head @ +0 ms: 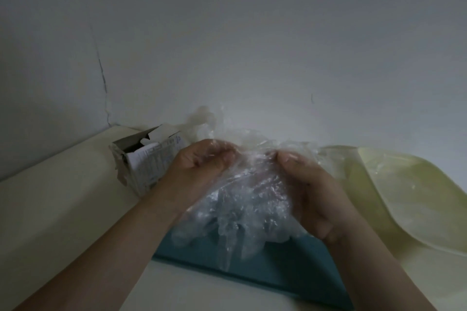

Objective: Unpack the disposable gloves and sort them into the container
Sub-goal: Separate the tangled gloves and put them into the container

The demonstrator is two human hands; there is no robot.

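A crumpled bunch of clear disposable gloves (242,204) hangs between both hands above a teal container (285,265). My left hand (199,166) grips the bunch's upper left edge with curled fingers. My right hand (310,189) holds the upper right side, thumb pressed on the plastic. The lower glove fingers dangle over the container. A torn-open cardboard glove box (141,161) stands behind my left hand near the wall.
A pale yellow-green tray (414,197) lies at the right on the cream tabletop (58,209). A white wall (227,45) rises right behind the box and hands. More clear plastic (202,118) sticks up behind the box.
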